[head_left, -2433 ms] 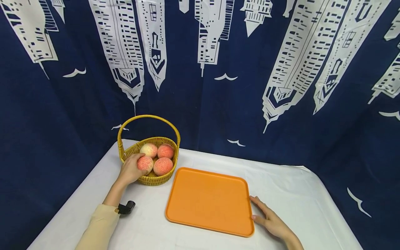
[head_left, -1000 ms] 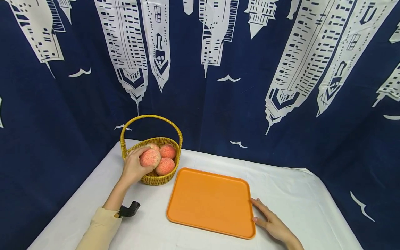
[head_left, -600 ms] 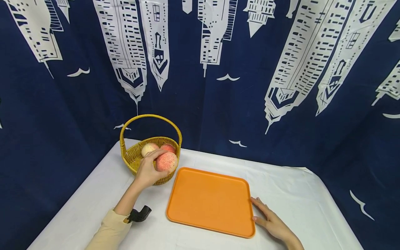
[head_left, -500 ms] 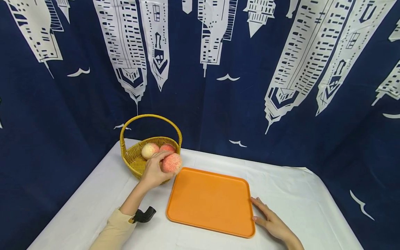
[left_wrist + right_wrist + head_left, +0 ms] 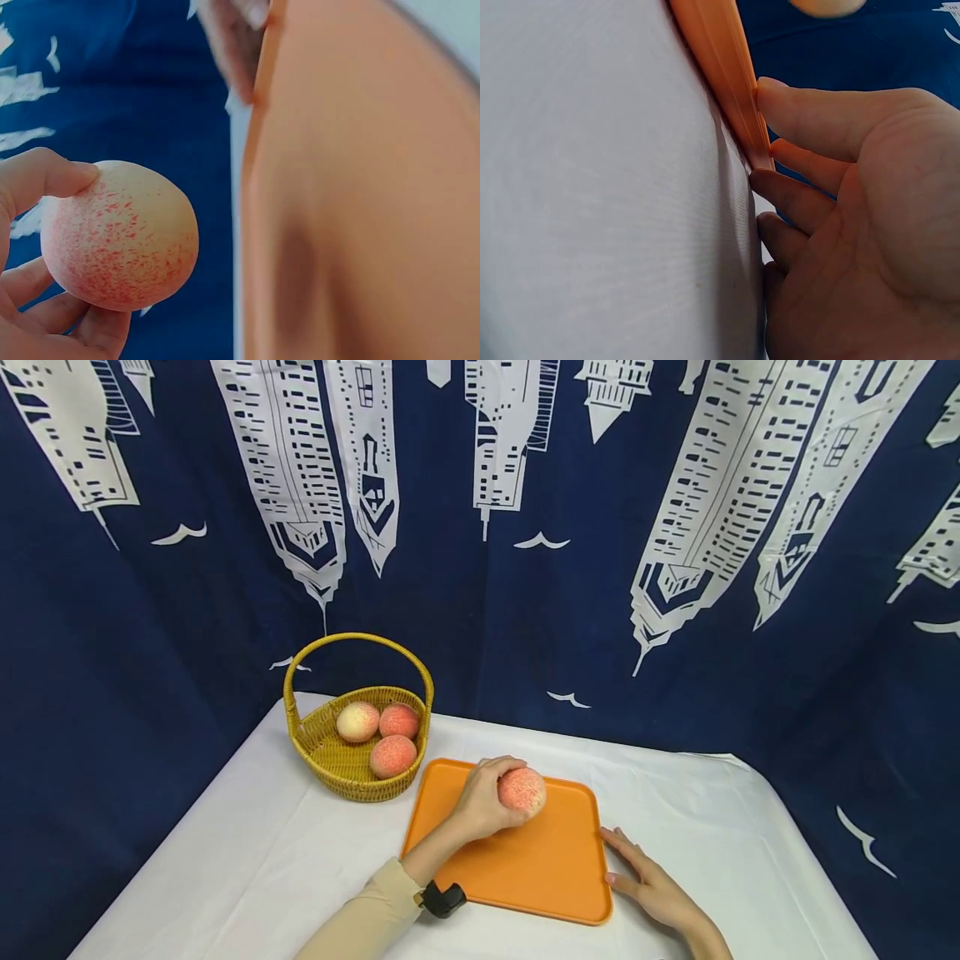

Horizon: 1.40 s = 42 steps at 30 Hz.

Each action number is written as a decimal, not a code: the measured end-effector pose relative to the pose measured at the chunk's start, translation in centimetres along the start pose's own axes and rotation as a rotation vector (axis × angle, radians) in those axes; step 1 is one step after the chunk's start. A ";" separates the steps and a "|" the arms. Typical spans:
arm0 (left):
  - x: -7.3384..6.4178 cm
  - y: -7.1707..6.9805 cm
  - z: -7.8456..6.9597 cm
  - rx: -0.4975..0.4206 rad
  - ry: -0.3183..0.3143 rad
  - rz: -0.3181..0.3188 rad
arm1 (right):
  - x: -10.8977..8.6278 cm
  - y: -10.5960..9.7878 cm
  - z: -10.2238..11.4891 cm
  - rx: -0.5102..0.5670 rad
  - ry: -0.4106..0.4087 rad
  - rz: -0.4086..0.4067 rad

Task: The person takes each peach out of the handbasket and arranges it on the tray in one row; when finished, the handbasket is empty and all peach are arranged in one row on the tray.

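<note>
My left hand (image 5: pixel 483 802) grips a pink-and-cream peach (image 5: pixel 522 793) between thumb and fingers, held above the orange tray (image 5: pixel 525 877). In the left wrist view the peach (image 5: pixel 120 236) hangs clear of the tray (image 5: pixel 367 187), whose surface carries a blurred shadow. At the tray's right edge, my right hand (image 5: pixel 652 889) touches the rim with its fingertips and thumb. The right wrist view shows that hand (image 5: pixel 870 195) with its thumb against the tray's side wall (image 5: pixel 724 67) and its fingers loosely bent beside it.
A yellow wicker basket (image 5: pixel 360 789) with a tall handle stands at the back left, holding a pale peach (image 5: pixel 357 722), a red peach (image 5: pixel 399 721) and a pink peach (image 5: pixel 393 757). White cloth (image 5: pixel 300 852) covers the table. A dark blue printed curtain (image 5: pixel 480 610) hangs behind.
My left hand has lifted one peach out of the basket and carried it right, over the tray. My right hand has stayed at the tray's edge.
</note>
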<state>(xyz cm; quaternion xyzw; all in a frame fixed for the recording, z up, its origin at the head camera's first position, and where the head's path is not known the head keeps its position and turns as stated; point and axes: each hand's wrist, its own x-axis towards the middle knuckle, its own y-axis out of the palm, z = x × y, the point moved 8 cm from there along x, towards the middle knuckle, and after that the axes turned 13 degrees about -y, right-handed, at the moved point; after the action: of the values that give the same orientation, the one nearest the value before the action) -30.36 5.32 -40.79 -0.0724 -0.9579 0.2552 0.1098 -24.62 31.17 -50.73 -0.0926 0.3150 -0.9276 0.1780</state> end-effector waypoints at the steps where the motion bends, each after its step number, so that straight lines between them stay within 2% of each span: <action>1: 0.1 1.0 -0.1 0.001 -0.006 0.012 | 0.1 0.0 0.1 -0.005 -0.007 0.002; 4: 0.2 3.6 -0.5 0.018 -0.012 0.025 | 0.2 0.0 0.3 -0.012 -0.020 0.001; 9: 0.4 6.9 -0.8 0.040 -0.034 0.036 | 0.3 -0.1 0.4 -0.018 -0.046 -0.019; 12: 0.2 8.6 -0.7 0.055 -0.057 0.053 | 0.2 -0.1 0.5 -0.030 -0.056 -0.028; 16: 0.0 10.1 -0.9 0.090 -0.036 0.055 | 0.1 -0.2 0.4 -0.017 -0.045 -0.033; 22: -0.3 10.9 -1.1 0.094 -0.002 0.043 | 0.1 -0.1 0.3 0.016 -0.020 -0.034; 30: -0.4 11.1 -0.5 0.021 -0.051 0.041 | 0.2 -0.3 0.2 0.006 -0.030 -0.038; 37: -0.8 11.9 0.0 0.031 -0.083 0.101 | -0.1 0.0 0.0 0.016 0.021 -0.002; 42: -0.9 12.0 0.1 0.022 -0.096 0.105 | -0.1 0.1 0.1 0.014 0.033 0.008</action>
<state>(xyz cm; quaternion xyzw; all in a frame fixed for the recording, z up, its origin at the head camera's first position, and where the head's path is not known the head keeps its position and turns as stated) -28.55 15.40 -47.12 -0.1089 -0.9541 0.2744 0.0509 -24.49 31.05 -50.74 -0.0750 0.3119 -0.9304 0.1771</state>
